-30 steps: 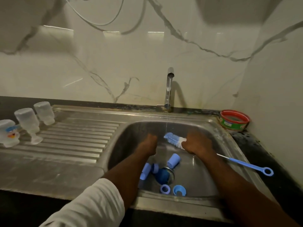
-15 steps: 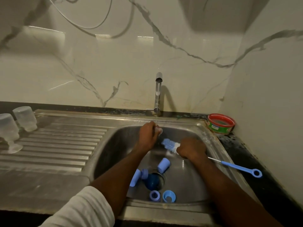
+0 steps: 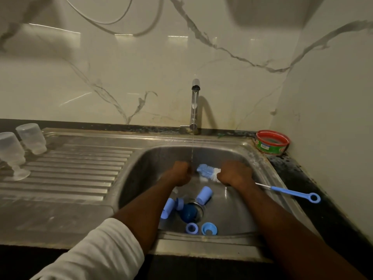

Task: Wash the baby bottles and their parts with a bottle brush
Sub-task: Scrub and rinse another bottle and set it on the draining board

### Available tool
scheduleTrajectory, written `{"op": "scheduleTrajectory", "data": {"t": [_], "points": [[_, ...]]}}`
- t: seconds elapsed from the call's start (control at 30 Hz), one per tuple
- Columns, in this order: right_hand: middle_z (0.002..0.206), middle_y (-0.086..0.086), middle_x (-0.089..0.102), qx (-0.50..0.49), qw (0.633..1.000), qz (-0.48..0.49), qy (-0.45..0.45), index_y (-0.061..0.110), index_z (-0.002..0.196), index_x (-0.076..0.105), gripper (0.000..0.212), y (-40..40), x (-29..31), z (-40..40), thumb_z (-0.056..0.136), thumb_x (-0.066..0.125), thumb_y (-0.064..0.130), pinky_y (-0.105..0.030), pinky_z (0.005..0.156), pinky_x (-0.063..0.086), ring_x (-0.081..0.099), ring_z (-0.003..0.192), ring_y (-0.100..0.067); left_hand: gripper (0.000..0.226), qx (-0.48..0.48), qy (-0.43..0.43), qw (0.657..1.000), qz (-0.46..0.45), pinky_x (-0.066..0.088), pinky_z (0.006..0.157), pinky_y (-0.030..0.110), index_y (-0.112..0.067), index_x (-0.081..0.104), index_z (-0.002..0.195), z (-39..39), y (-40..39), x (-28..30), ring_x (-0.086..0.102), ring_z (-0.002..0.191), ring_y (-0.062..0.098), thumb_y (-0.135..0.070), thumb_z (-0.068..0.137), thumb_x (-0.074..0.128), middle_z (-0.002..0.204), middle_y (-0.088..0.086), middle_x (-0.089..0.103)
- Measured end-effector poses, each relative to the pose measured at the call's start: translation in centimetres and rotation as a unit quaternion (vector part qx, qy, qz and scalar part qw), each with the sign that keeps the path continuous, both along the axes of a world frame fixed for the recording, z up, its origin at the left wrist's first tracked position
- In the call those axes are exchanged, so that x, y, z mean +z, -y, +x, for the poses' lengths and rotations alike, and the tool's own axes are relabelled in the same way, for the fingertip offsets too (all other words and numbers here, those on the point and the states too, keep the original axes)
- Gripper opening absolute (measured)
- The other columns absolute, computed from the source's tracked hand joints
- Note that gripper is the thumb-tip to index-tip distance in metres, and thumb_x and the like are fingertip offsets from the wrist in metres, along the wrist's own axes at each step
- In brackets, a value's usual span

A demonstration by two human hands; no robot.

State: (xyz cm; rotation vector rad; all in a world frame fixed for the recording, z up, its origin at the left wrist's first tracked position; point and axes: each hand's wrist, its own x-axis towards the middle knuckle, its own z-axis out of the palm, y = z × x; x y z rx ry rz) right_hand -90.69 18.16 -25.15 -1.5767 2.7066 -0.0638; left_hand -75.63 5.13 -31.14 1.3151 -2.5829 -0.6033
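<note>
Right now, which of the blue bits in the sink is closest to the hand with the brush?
The light blue cap lying on its side just below the right hand. The other blue parts sit lower, round the drain and at the front wall.

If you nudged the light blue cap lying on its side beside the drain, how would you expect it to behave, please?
The light blue cap would probably roll, since it lies on its round side on the sloping sink floor, likely toward the drain. It looks like thin, hollow plastic, so probably light. With the tap running it may be wet and slippery.
</note>
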Motion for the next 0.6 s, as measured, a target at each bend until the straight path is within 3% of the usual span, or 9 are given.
{"op": "scheduleTrajectory", "data": {"t": [0.1, 0.17, 0.27, 0.5, 0.6], "points": [[0.133, -0.006, 0.062, 0.002, 1.0, 0.0, 0.0, 0.021, 0.13, 0.062, 0.036, -0.2, 0.0, -0.1, 0.096, 0.057, 0.033, -0.037, 0.091, 0.049, 0.061, 0.118, -0.027, 0.032, -0.05, 0.124, 0.99, 0.034, 0.051, 0.095, 0.033, -0.025, 0.065, 0.121, 0.4, -0.3, -0.4, 0.06, 0.109, 0.016, -0.025, 0.091, 0.072, 0.123, 0.0, 0.063], [0.133, -0.006, 0.062, 0.004, 1.0, 0.002, 0.0, 0.021, 0.129, 0.063, 0.035, -0.2, 0.0, -0.2, 0.096, 0.056, 0.032, -0.037, 0.091, 0.048, 0.06, 0.118, -0.027, 0.041, -0.026, 0.184, 0.983, -0.007, 0.051, 0.1, 0.041, -0.023, 0.062, 0.126, 0.8, -0.1, 0.1, 0.059, 0.113, 0.021, -0.034, 0.089, 0.074, 0.127, 0.004, 0.062], [0.133, -0.006, 0.062, 0.004, 1.0, 0.002, -0.001, 0.021, 0.129, 0.062, 0.036, -0.2, 0.0, -0.2, 0.096, 0.057, 0.033, -0.037, 0.091, 0.048, 0.06, 0.118, -0.027, 0.057, 0.048, 0.227, 0.969, -0.086, 0.049, 0.102, 0.043, -0.022, 0.053, 0.138, 2.2, 0.7, 0.9, 0.055, 0.125, 0.026, -0.037, 0.088, 0.075, 0.136, 0.007, 0.056], [0.132, -0.007, 0.062, 0.002, 1.0, 0.005, 0.006, 0.02, 0.13, 0.061, 0.037, 0.1, -0.1, 0.1, 0.095, 0.059, 0.032, -0.039, 0.093, 0.05, 0.061, 0.116, -0.027, 0.06, 0.133, 0.321, 0.936, -0.063, 0.047, 0.101, 0.042, -0.018, 0.053, 0.14, 4.4, 0.6, 0.3, 0.054, 0.13, 0.031, -0.032, 0.087, 0.078, 0.142, 0.011, 0.054], [0.13, -0.007, 0.063, 0.009, 1.0, 0.006, 0.006, 0.02, 0.129, 0.061, 0.036, 0.1, -0.1, 0.2, 0.095, 0.059, 0.031, -0.038, 0.092, 0.051, 0.062, 0.115, -0.027, 0.051, 0.127, 0.324, 0.935, -0.068, 0.044, 0.105, 0.04, -0.015, 0.051, 0.144, 4.5, 0.8, -0.8, 0.049, 0.135, 0.032, -0.021, 0.096, 0.066, 0.147, 0.012, 0.048]]}}
